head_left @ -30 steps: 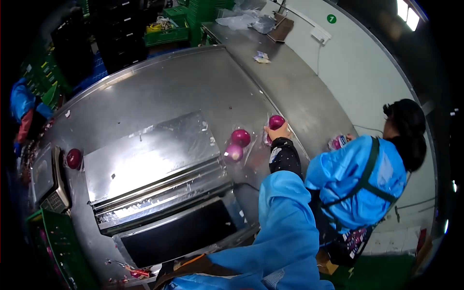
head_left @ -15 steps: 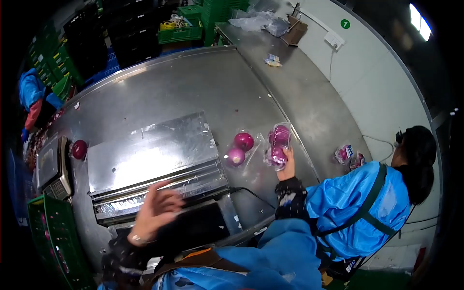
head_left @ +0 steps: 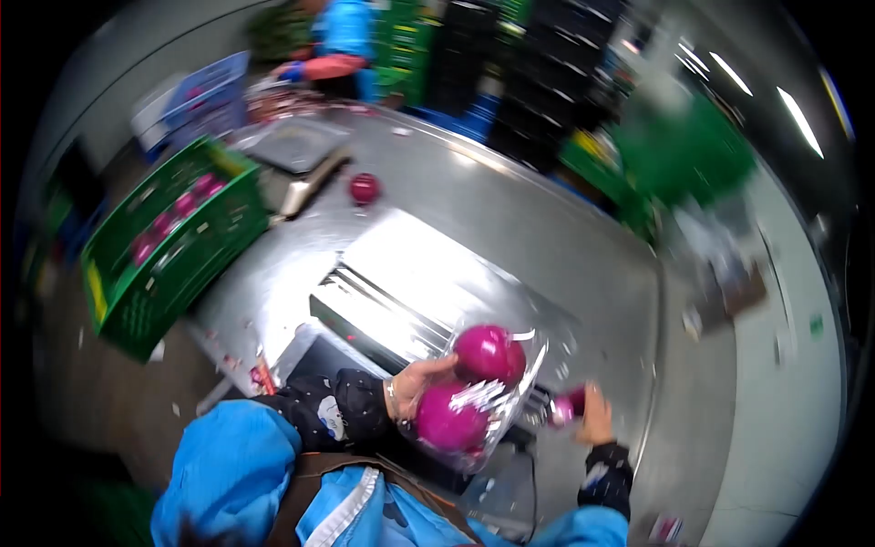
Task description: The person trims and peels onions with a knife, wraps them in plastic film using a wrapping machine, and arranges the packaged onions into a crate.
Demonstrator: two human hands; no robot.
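My left hand (head_left: pixel 423 381) is closed on the side of a clear plastic pack of red onions (head_left: pixel 489 354), held up close to me. Two large purple onions show through the shiny film. Further right, my right hand (head_left: pixel 597 417) has its fingers curled against a smaller-looking red onion (head_left: pixel 566 407), low over the steel table. Motion blur softens that onion and its surroundings. Under and behind the pack lies the wrapping machine with a bright metal plate (head_left: pixel 415 260), partly covered by my left hand and the pack.
A single red onion (head_left: pixel 364 189) sits beside the scale (head_left: pixel 296 150). At left stands a green crate (head_left: pixel 173 273) with several onions. A co-worker in a blue top (head_left: pixel 344 32) is at the far end. Plastic bags (head_left: pixel 715 232) lie at the far right.
My view has swung left. My left hand, open and bare before, now grips a wrapped onion pack near me. My right hand, which held a pack, is now at another onion.
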